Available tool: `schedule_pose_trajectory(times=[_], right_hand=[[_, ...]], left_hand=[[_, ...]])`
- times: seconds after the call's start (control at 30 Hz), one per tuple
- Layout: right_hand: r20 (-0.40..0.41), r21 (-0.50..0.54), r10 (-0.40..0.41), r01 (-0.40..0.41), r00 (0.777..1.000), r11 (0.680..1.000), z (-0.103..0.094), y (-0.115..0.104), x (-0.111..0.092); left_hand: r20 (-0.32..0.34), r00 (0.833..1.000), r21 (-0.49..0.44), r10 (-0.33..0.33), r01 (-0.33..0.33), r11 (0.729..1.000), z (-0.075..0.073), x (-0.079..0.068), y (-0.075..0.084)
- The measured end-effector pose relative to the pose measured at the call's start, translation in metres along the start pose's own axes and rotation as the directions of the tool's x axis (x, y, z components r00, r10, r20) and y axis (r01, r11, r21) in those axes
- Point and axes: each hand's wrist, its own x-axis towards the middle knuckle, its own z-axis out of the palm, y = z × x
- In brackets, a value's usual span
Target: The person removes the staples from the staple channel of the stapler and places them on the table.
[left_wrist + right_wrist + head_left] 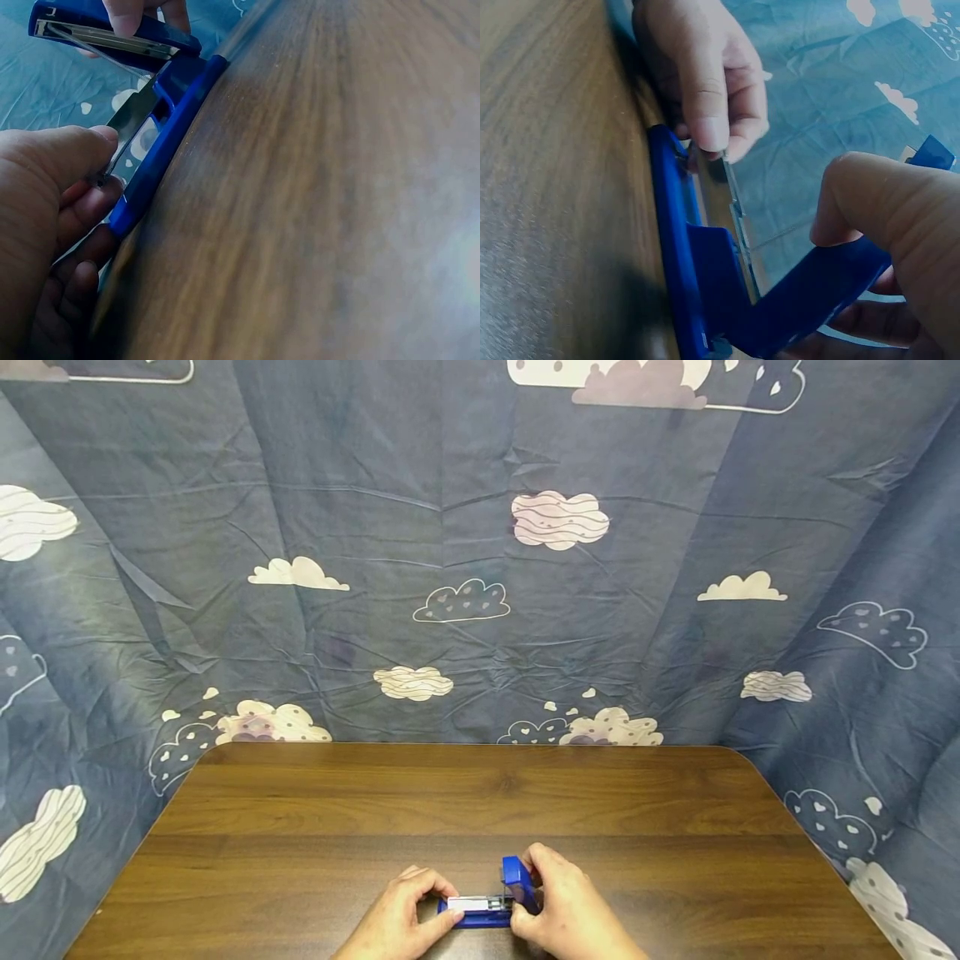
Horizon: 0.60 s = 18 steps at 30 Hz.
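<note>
A blue stapler (pixel 480 921) lies near the table's front edge, its top cover (pixel 817 289) swung up and away from the metal staple channel (pixel 468 904). My left hand (pixel 405 914) pinches the free end of the channel between thumb and fingers, as the left wrist view shows, with other fingers close to the front of the blue base (pixel 161 161). My right hand (pixel 566 902) grips the raised cover at the hinge side, thumb on one face and fingers on the other. A thin rod spans from channel to cover.
The brown wooden table (pixel 465 802) stretches away behind the stapler. A dark blue curtain (pixel 420 527) with cloud prints hangs along its back and both sides.
</note>
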Motion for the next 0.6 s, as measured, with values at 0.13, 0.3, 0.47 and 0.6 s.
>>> schedule_pose_trajectory(times=[0.13, 0.3, 0.47, 0.6], right_hand=[[0.032, 0.039, -0.004, 0.003, 0.999, 0.999, -0.004, 0.003, 0.001], [0.084, 0.072, 0.020, -0.026, 0.996, 0.997, -0.010, 0.005, 0.001], [0.102, 0.056, 0.036, -0.042, 0.994, 0.998, -0.014, 0.004, 0.001], [0.114, 0.051, 0.053, -0.059, 0.992, 0.997, -0.017, 0.004, 0.001]], left_hand=[[0.009, 1.000, -0.004, -0.006, 0.006, 1.000, -0.001, 0.000, 0.000], [0.002, 1.000, 0.000, 0.001, -0.001, 1.000, 0.000, 0.000, -0.001], [-0.024, 0.999, 0.022, 0.037, -0.037, 0.999, 0.002, 0.000, -0.002], [-0.024, 0.999, 0.020, 0.027, -0.026, 0.999, 0.002, 0.000, -0.002]])
